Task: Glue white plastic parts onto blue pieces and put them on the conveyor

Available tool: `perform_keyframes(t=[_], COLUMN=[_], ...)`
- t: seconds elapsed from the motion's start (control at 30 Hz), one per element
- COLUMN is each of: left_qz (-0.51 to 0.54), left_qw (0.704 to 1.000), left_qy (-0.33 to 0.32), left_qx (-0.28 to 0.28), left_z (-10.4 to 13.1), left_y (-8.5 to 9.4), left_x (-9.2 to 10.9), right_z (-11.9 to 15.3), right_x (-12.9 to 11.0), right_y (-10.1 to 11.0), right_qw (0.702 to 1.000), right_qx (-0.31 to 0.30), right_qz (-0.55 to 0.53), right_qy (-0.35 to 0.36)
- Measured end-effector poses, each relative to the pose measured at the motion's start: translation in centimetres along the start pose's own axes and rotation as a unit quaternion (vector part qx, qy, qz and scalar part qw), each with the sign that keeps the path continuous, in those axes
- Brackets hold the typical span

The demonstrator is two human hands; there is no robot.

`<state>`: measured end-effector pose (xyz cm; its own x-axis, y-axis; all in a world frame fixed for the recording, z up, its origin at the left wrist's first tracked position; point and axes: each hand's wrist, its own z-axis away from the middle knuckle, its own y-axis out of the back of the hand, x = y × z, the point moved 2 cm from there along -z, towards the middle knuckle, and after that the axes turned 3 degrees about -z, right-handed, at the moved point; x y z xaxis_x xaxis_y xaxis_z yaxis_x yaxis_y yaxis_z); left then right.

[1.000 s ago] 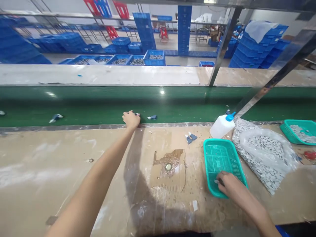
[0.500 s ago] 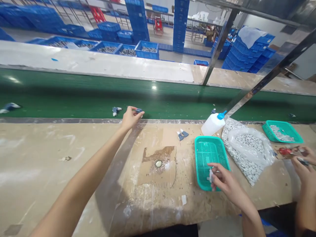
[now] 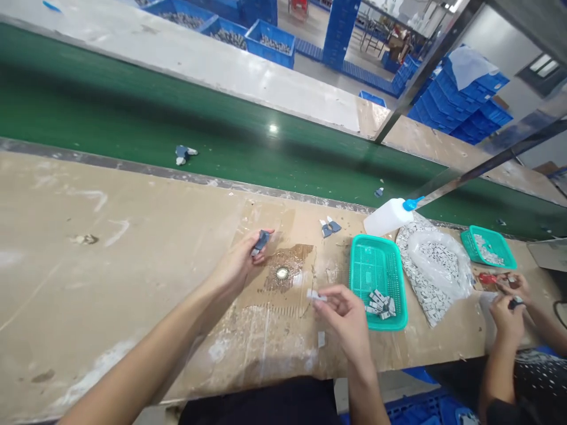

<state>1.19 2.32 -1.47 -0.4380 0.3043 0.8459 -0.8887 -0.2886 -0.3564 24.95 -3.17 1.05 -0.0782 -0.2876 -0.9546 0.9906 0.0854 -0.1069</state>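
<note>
My left hand is closed round a small dark blue part with a pale end, held over the cardboard near a glue-like puddle. Between the thumb and finger of my right hand is a small white plastic piece, in front of the green basket. Several similar white pieces lie at the near end of that basket. Two blue-and-white parts rest on the cardboard beyond the puddle.
A white bottle with a blue nozzle stands behind the basket. Right of it sits a clear bag of white pieces. A co-worker's hands work at the right. The green conveyor belt carries more blue-and-white parts; a metal post rises beyond.
My left hand has come back from the belt's edge to the cardboard with the blue part. My right hand has moved left out of the basket, holding a white piece. The view has tilted.
</note>
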Motion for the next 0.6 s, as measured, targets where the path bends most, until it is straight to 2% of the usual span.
perform_keyframes(t=[0.1,0.2,0.4,0.6], left_qz=[0.033,0.053,0.087,0.103], left_qw=[0.999,0.998,0.994,0.992], left_qy=[0.0,-0.001,0.008,0.03], left_qx=[-0.023,-0.04,-0.059,-0.066], left_z=[1.0,1.5,1.5,1.4], left_y=[0.4,0.8,1.9,2.5], left_x=[-0.5,-0.3,-0.3,-0.8], right_z=[-1.3,-2.5,-3.1,-2.9], right_x=[1.8,3.2,4.4,4.5], right_y=[-1.6,-2.4,-3.6,-5.1], right_qw=[0.997,0.985,0.945,0.894], right_qx=[0.057,0.084,0.084,0.055], right_qz=[0.041,0.132,0.252,0.341], right_qy=[0.02,0.078,0.19,0.284])
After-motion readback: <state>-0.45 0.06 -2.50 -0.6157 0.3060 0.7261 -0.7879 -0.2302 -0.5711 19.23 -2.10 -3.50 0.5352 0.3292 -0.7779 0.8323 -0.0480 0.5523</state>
